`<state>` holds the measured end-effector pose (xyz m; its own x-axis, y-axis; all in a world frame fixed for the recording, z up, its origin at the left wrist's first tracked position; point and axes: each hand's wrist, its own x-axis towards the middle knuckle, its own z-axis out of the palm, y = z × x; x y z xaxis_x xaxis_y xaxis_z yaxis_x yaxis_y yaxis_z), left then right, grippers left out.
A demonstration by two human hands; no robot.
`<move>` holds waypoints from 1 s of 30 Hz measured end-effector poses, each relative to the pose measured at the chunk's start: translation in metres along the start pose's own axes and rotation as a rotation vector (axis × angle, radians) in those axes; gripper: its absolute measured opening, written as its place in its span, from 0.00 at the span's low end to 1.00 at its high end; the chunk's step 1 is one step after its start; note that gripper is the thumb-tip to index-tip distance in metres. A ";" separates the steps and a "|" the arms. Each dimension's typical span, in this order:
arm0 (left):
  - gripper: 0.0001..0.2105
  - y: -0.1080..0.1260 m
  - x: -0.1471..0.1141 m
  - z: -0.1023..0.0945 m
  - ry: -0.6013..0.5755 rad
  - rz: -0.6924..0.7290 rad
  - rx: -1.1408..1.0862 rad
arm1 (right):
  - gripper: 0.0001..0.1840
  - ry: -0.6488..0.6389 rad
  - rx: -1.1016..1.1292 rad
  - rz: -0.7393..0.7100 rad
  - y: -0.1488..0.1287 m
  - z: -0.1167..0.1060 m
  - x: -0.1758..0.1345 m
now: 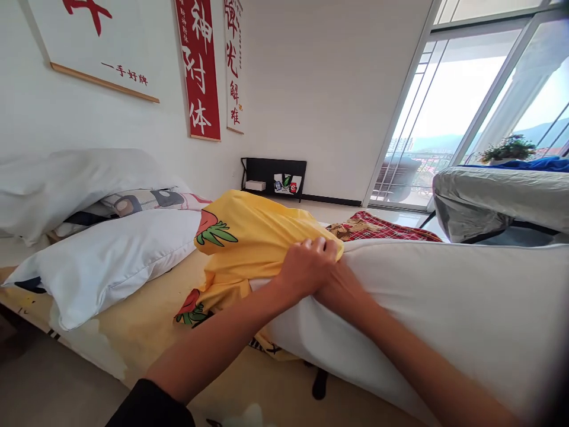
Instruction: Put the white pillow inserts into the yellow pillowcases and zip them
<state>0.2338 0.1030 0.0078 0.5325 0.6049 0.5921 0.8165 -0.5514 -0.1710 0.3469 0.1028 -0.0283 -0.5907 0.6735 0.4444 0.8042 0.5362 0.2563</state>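
Yellow cover [262,219], printed with carrot-like shapes and green leaves, lying over one end of a white padded piece [444,290] on the bed [146,311], its lower folds resting on the pale yellow sheet. Left hand [307,267]: fingers bent over the cover's edge, clenched on the cloth. Right hand [331,281]: pressed against the left and partly beneath it; from where I stand its fingers are mostly hidden, so I cannot tell whether they grasp. Toward the bed's head edge, a white pillow [128,261], one corner close to the bed's near edge; behind it, a patterned pillow [151,200]. Past the padded piece, a red plaid cloth [395,228]. Farther off, a black shelf [267,166] by the wall.
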 end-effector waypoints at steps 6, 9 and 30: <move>0.06 -0.040 -0.040 0.012 0.063 -0.126 0.065 | 0.22 0.262 -0.118 -0.127 -0.002 -0.018 -0.031; 0.06 -0.036 -0.048 0.014 0.230 -0.033 0.064 | 0.16 0.330 0.071 -0.130 0.000 -0.063 -0.035; 0.18 -0.189 -0.118 -0.076 0.765 -0.573 -0.386 | 0.22 0.136 0.007 0.211 0.005 -0.096 0.100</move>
<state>-0.0005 0.0924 0.0305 -0.3084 0.3821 0.8711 0.7040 -0.5242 0.4792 0.2981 0.1239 0.0999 -0.3950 0.6966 0.5989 0.9081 0.3949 0.1395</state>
